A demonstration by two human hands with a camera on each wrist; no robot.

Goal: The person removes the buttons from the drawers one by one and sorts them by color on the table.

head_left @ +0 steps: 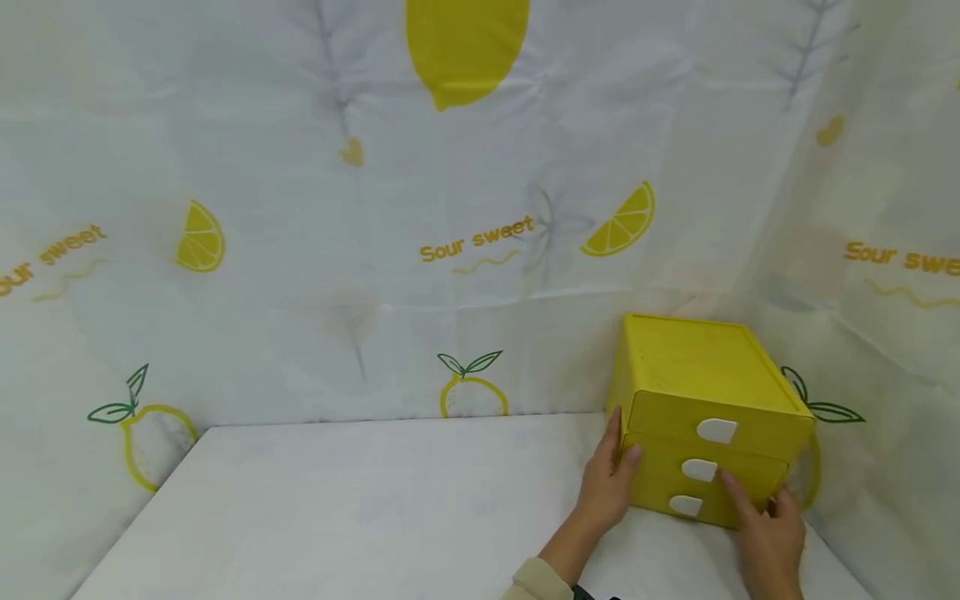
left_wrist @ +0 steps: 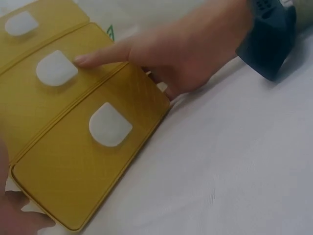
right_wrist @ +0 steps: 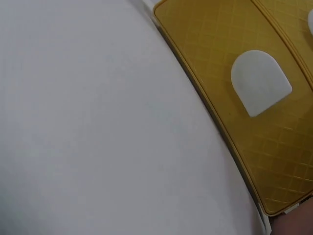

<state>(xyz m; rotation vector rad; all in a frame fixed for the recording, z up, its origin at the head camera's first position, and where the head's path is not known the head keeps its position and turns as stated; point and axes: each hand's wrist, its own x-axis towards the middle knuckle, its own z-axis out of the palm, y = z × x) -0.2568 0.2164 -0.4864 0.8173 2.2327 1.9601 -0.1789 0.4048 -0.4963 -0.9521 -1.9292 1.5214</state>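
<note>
A yellow three-drawer storage box with white rounded pull tabs stands at the right of the white table. My left hand grips its left front edge, thumb on the front and fingers along the side. On the other side, my right hand holds the lower right edge; its thumb lies on the front beside the middle white tab. The left wrist view shows the right hand at the box's edge and part of the left hand. All three drawers look closed. The fingers behind the sides are partly hidden.
The white tabletop extends to the left of the box. Behind it hangs a white curtain printed with lemons and lettering, which also runs along the right side close to the box. A dark band sits on the right wrist.
</note>
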